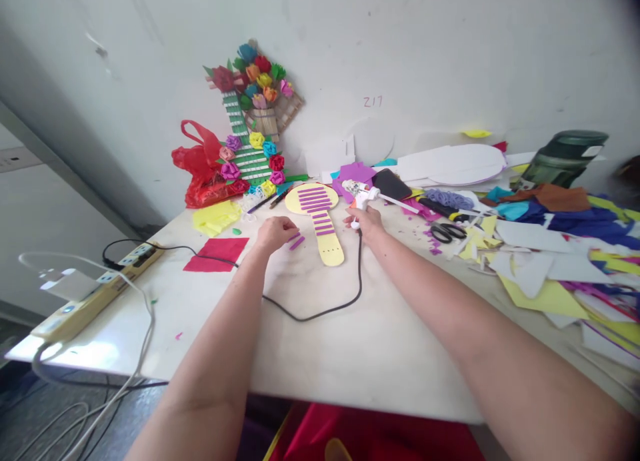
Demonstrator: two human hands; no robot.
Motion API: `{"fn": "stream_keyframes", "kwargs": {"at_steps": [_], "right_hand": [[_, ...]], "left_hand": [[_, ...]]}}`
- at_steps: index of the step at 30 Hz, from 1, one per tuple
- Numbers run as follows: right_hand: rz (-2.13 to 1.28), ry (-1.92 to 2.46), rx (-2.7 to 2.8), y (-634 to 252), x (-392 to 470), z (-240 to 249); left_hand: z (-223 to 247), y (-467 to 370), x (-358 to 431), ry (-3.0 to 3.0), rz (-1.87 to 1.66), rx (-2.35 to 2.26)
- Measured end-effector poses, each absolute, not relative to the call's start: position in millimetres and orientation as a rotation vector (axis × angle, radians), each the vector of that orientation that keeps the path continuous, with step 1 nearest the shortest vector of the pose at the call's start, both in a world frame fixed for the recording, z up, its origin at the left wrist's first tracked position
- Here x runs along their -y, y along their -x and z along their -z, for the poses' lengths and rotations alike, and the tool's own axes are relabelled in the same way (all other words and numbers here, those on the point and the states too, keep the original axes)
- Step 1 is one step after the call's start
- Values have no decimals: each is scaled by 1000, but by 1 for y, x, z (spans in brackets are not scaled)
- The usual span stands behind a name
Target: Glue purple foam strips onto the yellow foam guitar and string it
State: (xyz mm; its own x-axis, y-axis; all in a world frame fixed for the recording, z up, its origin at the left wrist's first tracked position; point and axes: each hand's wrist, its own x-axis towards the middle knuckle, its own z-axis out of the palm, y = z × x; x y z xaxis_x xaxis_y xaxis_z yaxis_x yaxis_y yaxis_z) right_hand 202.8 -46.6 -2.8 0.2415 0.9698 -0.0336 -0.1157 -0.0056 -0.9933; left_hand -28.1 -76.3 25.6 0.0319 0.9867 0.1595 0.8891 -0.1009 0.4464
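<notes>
On the table lies a yellow spoon-shaped cutout (329, 251) crossed by several purple strips, with a row of small dots near its lower end. To its right, my right hand (365, 222) is closed around a white hot glue gun (367, 197), a white glue stick poking out of it. My left hand (277, 233) is left of the cutout, thumb and fingers pinched together over the loose purple strips (297, 242). Whether a strip is between those fingers is hidden. The gun's black cord (310, 319) loops across the table.
Paper scraps (540, 294), scissors (448, 232) and a green bottle (563, 160) crowd the right. A paper-flower craft (251, 158) leans on the wall beside a red plastic bag (200, 161). Red paper (216, 255) and a power strip (107, 290) lie left.
</notes>
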Motion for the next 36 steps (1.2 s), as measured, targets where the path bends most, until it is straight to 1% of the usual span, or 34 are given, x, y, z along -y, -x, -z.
{"fn": "stream_keyframes", "kwargs": {"at_steps": [5, 10, 17, 21, 23, 27, 31, 36], "right_hand": [[-998, 1286, 893, -206, 65, 4], [-943, 1249, 914, -208, 78, 8], [-948, 1200, 917, -208, 76, 11], [-956, 1201, 898, -208, 78, 9], [-962, 1207, 894, -208, 79, 8], [-970, 1203, 892, -207, 80, 7], [-979, 1201, 904, -206, 80, 6], [-981, 1212, 905, -205, 83, 4]], "left_hand": [[-19, 20, 94, -2046, -703, -2022], [-15, 19, 101, -2103, -636, -2066], [-16, 27, 102, -2153, -476, -2105], [-17, 26, 102, -2182, -538, -2112], [-19, 23, 102, -2116, -661, -2039], [-24, 8, 103, -1849, -894, -1697], [-23, -8, 100, -1764, -960, -1418], [-11, -15, 92, -1747, -1025, -1324]]}}
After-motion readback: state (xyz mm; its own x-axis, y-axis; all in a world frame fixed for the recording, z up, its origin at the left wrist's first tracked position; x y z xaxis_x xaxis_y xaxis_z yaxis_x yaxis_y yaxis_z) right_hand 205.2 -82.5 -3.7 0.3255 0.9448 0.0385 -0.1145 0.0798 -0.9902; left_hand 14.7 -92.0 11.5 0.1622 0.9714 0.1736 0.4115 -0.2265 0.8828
